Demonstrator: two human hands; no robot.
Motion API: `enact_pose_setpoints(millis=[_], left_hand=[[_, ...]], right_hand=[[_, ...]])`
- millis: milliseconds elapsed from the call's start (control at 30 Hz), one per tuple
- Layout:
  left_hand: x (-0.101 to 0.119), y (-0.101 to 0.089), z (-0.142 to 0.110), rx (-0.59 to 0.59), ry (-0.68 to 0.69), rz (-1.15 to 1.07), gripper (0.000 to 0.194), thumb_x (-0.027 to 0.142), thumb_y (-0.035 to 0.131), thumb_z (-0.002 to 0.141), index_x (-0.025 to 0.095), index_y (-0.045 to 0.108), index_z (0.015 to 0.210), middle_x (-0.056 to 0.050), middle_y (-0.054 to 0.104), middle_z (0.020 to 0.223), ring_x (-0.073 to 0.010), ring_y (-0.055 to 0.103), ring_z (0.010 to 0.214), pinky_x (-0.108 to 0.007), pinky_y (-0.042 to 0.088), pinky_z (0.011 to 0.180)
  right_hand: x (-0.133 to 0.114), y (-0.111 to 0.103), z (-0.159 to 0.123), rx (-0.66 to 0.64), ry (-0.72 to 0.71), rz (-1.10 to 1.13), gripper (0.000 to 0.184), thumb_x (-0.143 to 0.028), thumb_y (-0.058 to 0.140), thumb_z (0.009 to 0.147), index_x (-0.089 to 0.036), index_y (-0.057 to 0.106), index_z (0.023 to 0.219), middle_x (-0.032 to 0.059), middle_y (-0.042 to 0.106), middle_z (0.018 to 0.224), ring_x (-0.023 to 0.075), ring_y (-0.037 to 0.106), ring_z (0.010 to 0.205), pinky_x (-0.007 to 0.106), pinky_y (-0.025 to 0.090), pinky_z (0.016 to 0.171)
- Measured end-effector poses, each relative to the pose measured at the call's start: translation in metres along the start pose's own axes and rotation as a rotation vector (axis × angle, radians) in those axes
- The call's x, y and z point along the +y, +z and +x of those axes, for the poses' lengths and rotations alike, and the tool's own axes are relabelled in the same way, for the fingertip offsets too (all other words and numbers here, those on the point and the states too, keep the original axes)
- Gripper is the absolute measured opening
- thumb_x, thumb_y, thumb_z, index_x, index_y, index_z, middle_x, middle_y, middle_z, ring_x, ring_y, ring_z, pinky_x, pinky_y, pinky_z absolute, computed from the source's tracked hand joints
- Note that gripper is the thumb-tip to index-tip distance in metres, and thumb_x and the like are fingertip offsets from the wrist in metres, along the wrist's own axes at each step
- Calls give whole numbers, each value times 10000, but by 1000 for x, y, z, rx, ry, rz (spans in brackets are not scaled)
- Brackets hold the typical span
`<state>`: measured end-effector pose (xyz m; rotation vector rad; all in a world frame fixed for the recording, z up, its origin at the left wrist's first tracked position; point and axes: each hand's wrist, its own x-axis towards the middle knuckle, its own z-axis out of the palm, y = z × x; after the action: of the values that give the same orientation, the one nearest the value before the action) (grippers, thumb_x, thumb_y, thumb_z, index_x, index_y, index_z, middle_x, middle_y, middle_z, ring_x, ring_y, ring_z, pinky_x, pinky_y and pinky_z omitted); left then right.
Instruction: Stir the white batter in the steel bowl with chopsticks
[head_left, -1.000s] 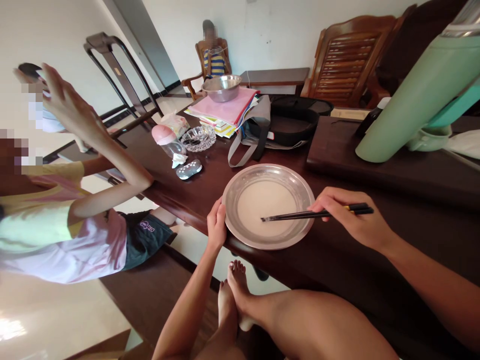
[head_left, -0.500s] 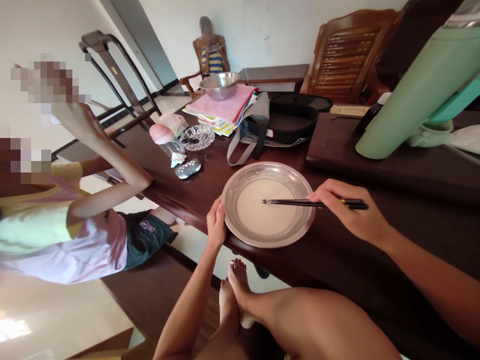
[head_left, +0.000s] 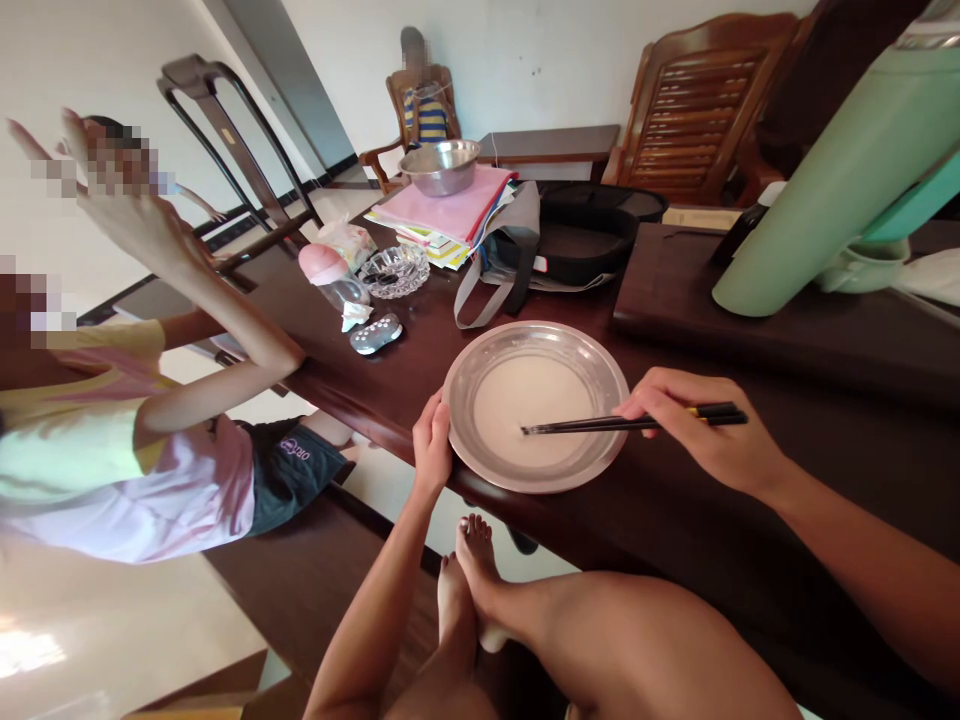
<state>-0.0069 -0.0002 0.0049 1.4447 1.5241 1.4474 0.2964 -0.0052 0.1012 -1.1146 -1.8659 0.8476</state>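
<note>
Head view showed me the left hand [head_left: 433,445] gripping the near-left rim of a wide, shallow silver metal bowl [head_left: 609,440] of milky liquid [head_left: 529,395] on the dark brown wooden table [head_left: 390,385]. The right hand [head_left: 694,425] pinched black chopsticks [head_left: 645,423] over the bowl's right rim, their tips in the liquid.

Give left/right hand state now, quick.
Left hand: closed on the metal bowl's rim.
Right hand: closed, holding black chopsticks.

The table [head_left: 360,385] is glossy dark wood; the shallow basin [head_left: 465,440] shines like smooth metal; the flask [head_left: 814,180] looks matt.
</note>
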Motion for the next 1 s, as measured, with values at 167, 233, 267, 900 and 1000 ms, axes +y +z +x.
enact_pose_setpoints(millis=[167, 233, 267, 900, 1000], left_hand=[[-1, 0, 0, 0, 2, 1, 491, 489, 413, 928, 168, 621, 1236, -88, 652, 1227, -247, 574, 1144, -360, 407, 1013], [-1, 0, 0, -4, -1, 2, 499, 498, 413, 925, 164, 621, 1233, -91, 654, 1223, -249, 576, 1141, -359, 411, 1009], [-1, 0, 0, -5, -3, 4, 504, 502, 414, 923, 161, 623, 1229, -92, 655, 1221, -251, 576, 1141, -360, 412, 1007], [5, 0, 0, -6, -2, 25, 523, 529, 411, 908, 152, 635, 1194, -107, 654, 1212, -263, 575, 1142, -384, 413, 1010], [4, 0, 0, -5, -2, 27, 521, 526, 412, 909, 150, 636, 1192, -107, 656, 1210, -264, 574, 1142, -392, 409, 1015]], right_hand=[[1, 0, -1, 37, -28, -51, 226, -324, 522, 905, -229, 665, 759, 20, 687, 791, 149, 643, 746, 274, 504, 663], [2, -1, -1, 65, 2, -23, 270, -333, 502, 914, -228, 656, 719, 14, 669, 735, 132, 615, 659, 258, 490, 572], [2, -1, -1, 53, 12, 0, 283, -339, 494, 917, -229, 655, 713, 12, 666, 724, 128, 607, 637, 251, 483, 540], [1, -2, 2, 77, 33, -7, 289, -357, 503, 909, -223, 656, 703, 18, 669, 724, 138, 620, 672, 247, 502, 560], [2, 0, 1, 11, 15, 10, 271, -347, 503, 911, -223, 666, 732, 18, 683, 760, 134, 624, 691, 240, 505, 575]])
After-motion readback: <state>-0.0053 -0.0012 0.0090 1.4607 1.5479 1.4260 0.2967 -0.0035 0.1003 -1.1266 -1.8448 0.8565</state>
